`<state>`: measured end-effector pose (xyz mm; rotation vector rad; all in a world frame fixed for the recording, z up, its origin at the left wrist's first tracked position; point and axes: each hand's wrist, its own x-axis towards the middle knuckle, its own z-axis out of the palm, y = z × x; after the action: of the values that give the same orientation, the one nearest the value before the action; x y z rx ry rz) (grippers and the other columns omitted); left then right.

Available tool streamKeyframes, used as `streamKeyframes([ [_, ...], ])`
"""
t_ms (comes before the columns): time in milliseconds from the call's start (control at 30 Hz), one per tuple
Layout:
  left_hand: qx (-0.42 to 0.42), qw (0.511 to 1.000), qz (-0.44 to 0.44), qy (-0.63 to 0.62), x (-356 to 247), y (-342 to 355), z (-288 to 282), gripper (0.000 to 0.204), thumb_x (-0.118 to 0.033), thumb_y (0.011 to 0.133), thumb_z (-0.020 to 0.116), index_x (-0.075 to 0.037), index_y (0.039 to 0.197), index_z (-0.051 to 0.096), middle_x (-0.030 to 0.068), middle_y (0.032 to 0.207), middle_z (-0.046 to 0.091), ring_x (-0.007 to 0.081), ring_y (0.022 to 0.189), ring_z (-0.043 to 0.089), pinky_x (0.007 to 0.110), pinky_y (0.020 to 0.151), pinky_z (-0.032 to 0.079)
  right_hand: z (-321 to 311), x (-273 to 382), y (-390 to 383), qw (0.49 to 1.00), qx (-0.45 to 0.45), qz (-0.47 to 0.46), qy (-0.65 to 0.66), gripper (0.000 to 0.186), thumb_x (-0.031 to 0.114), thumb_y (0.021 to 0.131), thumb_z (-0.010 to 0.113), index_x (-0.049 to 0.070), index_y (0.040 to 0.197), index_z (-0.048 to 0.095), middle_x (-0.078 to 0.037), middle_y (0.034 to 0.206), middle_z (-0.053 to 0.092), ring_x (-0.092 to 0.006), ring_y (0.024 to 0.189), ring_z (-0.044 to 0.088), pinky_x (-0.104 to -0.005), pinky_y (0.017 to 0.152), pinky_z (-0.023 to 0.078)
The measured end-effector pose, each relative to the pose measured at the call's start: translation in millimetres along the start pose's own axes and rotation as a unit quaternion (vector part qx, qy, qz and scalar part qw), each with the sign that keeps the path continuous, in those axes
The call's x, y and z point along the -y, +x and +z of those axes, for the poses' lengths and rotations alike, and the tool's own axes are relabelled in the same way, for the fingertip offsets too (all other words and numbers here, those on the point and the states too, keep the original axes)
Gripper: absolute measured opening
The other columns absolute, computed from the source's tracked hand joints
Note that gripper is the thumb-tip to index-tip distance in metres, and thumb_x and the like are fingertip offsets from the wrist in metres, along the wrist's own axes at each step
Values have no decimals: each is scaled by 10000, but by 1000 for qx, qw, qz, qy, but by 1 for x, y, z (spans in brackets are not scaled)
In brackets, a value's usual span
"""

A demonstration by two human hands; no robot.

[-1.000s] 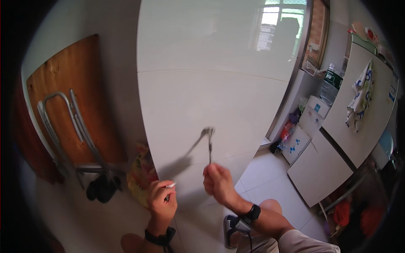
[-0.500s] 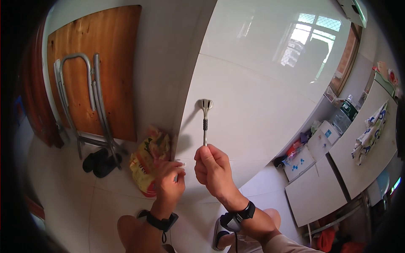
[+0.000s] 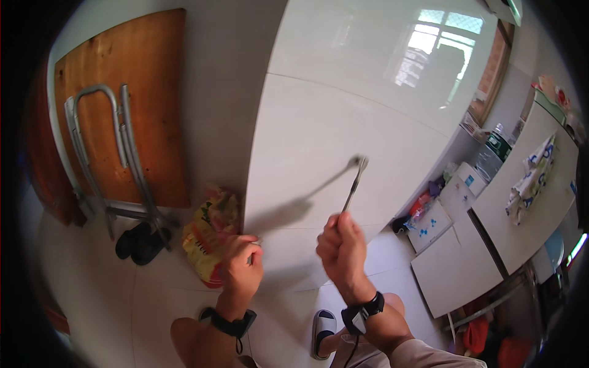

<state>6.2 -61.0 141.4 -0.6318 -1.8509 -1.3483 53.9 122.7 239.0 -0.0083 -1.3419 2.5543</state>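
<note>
My right hand (image 3: 343, 248) is closed round the lower end of a slim metal rod (image 3: 352, 193) with a small flared head. That head meets the white tiled wall (image 3: 319, 129) or sits very close to it; I cannot tell which. The rod leans up and to the right, and its shadow falls leftward across the tile. Lower left, my left hand (image 3: 241, 264) is closed, thumb and fingers pressed together near the wall's left edge. A tiny bit of something pale shows at its fingertips, too small to name.
Against the grey wall at left leans a folded wooden table (image 3: 132, 110) with metal legs. Dark slippers (image 3: 144, 242) lie below it, beside a yellow bag (image 3: 211, 236). At right stand a white cabinet (image 3: 457, 270), a draped patterned cloth (image 3: 532, 178) and a large water bottle (image 3: 491, 156).
My right hand has moved right with the rod, whose head has shifted right along the wall and now tilts. My left hand stays nearly in place. The view has shifted slightly.
</note>
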Motion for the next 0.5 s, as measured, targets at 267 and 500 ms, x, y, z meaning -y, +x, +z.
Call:
streamKeyframes([
  [267, -10, 999, 47, 17, -1, 4, 0, 225, 182, 697, 656, -25, 744, 582, 100, 919, 686, 305, 843, 646, 375, 683, 519, -56, 11, 3, 997, -61, 40, 7, 364, 403, 1089, 463, 104, 884, 498, 66, 613, 294, -61, 479, 247, -246, 428, 186],
  [500, 11, 998, 58, 27, -2, -1, 3, 216, 186, 715, 656, -10, 759, 574, 101, 913, 680, 293, 833, 645, 349, 610, 508, -96, -1, -7, 992, -70, 82, 68, 373, 420, 1092, 438, 120, 888, 526, 67, 612, 286, -71, 492, 246, -256, 432, 197],
])
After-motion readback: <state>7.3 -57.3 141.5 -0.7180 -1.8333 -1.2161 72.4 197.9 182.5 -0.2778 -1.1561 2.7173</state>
